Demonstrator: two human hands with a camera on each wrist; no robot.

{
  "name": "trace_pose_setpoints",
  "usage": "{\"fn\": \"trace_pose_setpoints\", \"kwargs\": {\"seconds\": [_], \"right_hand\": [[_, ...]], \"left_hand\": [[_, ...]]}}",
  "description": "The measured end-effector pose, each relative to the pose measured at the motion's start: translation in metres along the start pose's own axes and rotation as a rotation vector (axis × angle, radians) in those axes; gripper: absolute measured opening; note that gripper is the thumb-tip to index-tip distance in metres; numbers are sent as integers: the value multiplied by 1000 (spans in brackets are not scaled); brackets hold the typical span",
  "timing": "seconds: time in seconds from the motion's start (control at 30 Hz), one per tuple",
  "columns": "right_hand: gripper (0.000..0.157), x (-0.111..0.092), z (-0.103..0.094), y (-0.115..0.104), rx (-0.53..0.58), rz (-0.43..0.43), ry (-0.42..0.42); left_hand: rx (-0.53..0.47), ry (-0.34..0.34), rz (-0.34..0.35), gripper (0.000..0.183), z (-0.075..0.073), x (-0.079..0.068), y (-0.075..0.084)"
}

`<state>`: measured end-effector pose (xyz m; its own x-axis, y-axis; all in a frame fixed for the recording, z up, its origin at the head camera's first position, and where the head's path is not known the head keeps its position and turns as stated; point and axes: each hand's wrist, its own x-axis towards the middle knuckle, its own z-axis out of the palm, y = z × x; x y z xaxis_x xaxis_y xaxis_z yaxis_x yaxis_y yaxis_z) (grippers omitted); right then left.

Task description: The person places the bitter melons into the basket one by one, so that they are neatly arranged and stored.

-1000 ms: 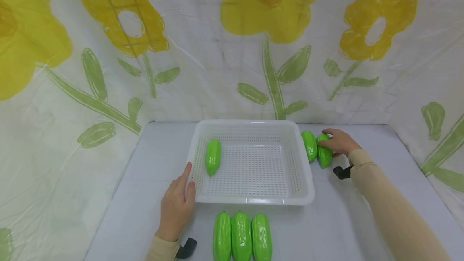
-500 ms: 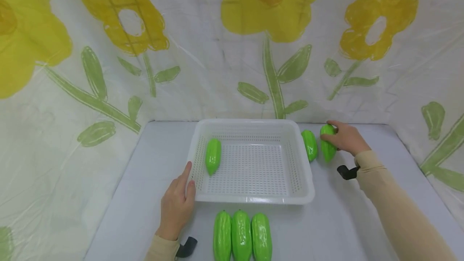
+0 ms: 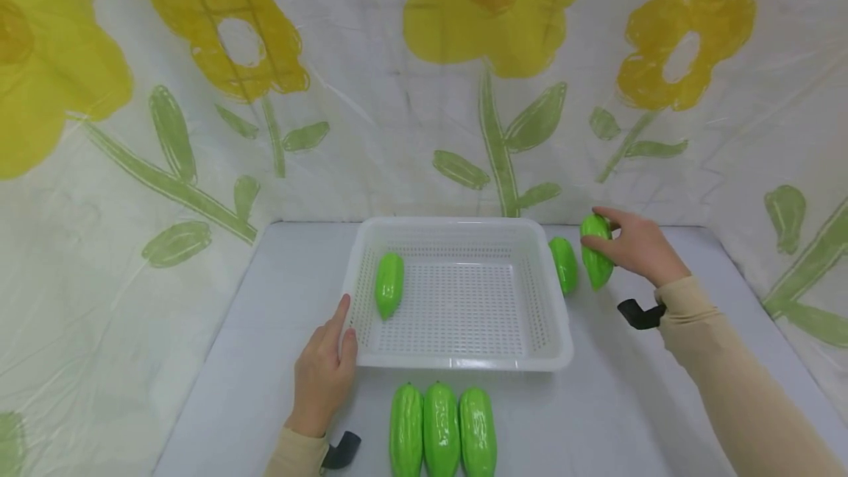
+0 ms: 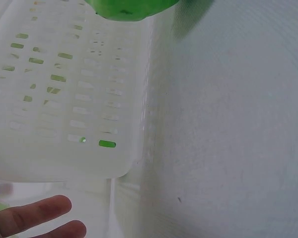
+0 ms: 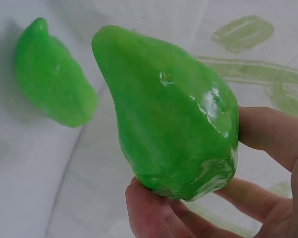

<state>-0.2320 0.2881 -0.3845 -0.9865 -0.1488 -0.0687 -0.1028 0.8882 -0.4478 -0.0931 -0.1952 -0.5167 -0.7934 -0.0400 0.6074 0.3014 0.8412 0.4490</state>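
Left: the left hand (image 3: 323, 377) is set at the left rim of the white basket (image 3: 464, 365), fingers fairly straight, nothing grasped; firm or light contact can't be told. In the basket, one green gourd (image 3: 389, 285) is laid near the left wall, tapered end pointed to the near side. On the near side of the table (image 3: 530, 425), three green gourds (image 3: 440, 429) are lined up side by side, partly cut off by the frame. Just right of the basket, a loose gourd (image 3: 564, 265) is placed on the table; contact with the basket wall is unclear.

Far right: the held gourd (image 5: 174, 119), apparently clear of the table, tapered end pointed near. Handling guess: light, stiff, not fragile; the glossy skin may be slippery, so best taken across the thick body, not at the taper.

Grip: the held gourd is pinched by the right hand (image 3: 639, 241) toward its blunt far end, thumb on the near-left side, fingers opposed, spread only to the gourd's width. A gap to the palm is seen in the right wrist view, so load is likely taken by the fingers alone.
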Motion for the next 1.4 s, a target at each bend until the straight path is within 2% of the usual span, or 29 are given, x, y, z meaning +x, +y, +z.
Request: {"fn": "trace_pose_setpoints", "kwargs": {"seconds": [0.33,0.63,0.8,0.97,1.13,1.4], "right_hand": [[78,-12,-17,-17,-2,-8,23],[78,-8,-14,-40,55,-3,-16],[75,-2,-4,-61,162,-27,-31],[72,7,14,-80,251,-67,-65],[70,19,33,-99,277,-103,-107],[70,31,52,-126,324,-110,-155]], "left_hand": [[-9,-18,-33,52,-1,0,2],[-6,-17,-28,52,-1,-1,1],[-8,-17,-26,52,-1,-1,0],[-9,-24,-31,52,0,-2,-1],[-13,-23,-34,53,1,-2,-2],[-16,-32,-30,52,-1,-1,0]]}}
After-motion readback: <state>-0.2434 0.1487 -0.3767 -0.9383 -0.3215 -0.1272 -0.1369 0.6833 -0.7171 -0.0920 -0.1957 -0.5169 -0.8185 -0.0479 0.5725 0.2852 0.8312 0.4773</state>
